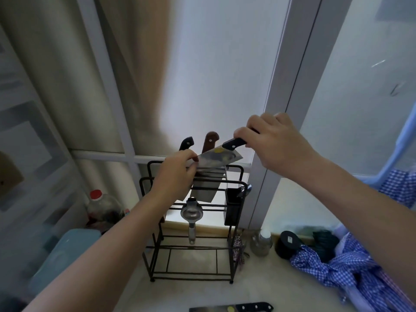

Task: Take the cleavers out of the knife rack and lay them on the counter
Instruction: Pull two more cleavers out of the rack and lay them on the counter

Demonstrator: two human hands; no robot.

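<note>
A black wire knife rack (234, 224) stands on the pale counter (202, 293). Above its top I hold a cleaver (221, 159) tilted, blade down to the left. My right hand (274, 143) grips its black handle, and my left hand (177, 172) pinches the far edge of the blade. Two cleavers stay in the rack: one with a black handle (187, 143) and one with a brown handle (210, 141), a wide blade (203, 190) hanging below. Another cleaver (234, 308) with a black handle lies flat on the counter at the bottom edge.
A metal squeezer (191, 216) hangs on the rack's front, a black holder (234, 206) on its right side. A red-capped bottle (102, 206) and a blue container (67, 251) sit left. A small jar (262, 243), a black lid (289, 244) and blue checked cloth (351, 266) lie right.
</note>
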